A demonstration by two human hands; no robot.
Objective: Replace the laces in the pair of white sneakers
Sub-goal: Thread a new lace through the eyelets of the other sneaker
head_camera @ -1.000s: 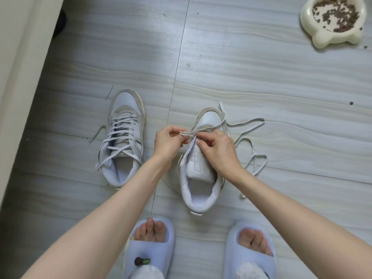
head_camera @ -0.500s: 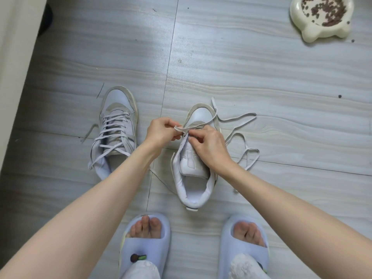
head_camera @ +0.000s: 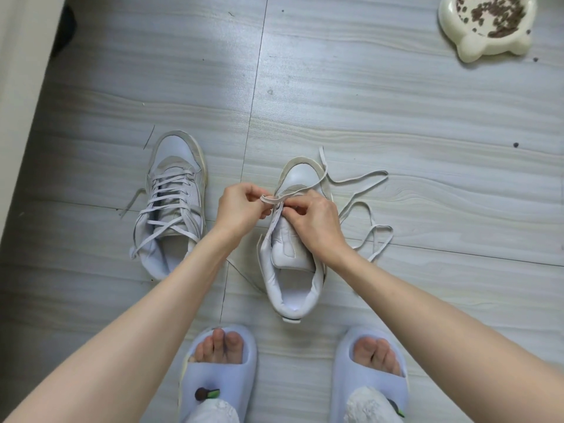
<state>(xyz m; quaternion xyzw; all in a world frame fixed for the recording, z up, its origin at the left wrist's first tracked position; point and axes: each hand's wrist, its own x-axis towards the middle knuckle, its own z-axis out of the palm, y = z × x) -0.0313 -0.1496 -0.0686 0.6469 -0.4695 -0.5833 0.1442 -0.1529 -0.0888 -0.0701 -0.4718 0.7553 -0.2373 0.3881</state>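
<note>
Head view, 1 of 1. 2 white sneakers on grey plank floor [head_camera: 366, 87], toes pointing away. Left sneaker [head_camera: 172, 203]: laced through the eyelets, ends trailing loose to either side. Right sneaker [head_camera: 294, 257]: tongue exposed, upper eyelets bare, lacing apparently at the lowest row near the toe. Lace [head_camera: 360, 206]: 1 short span held taut across the toe end between both hands, remainder looped loosely on the floor just right of the shoe. Left hand [head_camera: 241, 206]: fingers curled, pinching the lace end at the shoe's left edge. Right hand [head_camera: 314, 218]: fingers curled, pinching the lace over the tongue; exact eyelet hidden beneath the fingers. Also present: 2 pale slippers [head_camera: 218, 383] worn on the feet at the near edge; cream pet bowl [head_camera: 485, 29] with brown kibble, far right, well apart; pale wall or furniture edge [head_camera: 21, 87] along the left. Risks, judged: uneven end lengths if 1 side drawn too far; flat lace twisting in the eyelet; loose loops on the right snagging or knotting under a hard pull; unweighted shoe sliding or tipping toward the pulling hand. Room: open floor beyond and right of the shoes; tighter on the left, between the laced sneaker and the wall edge; near side closed by the feet.
</note>
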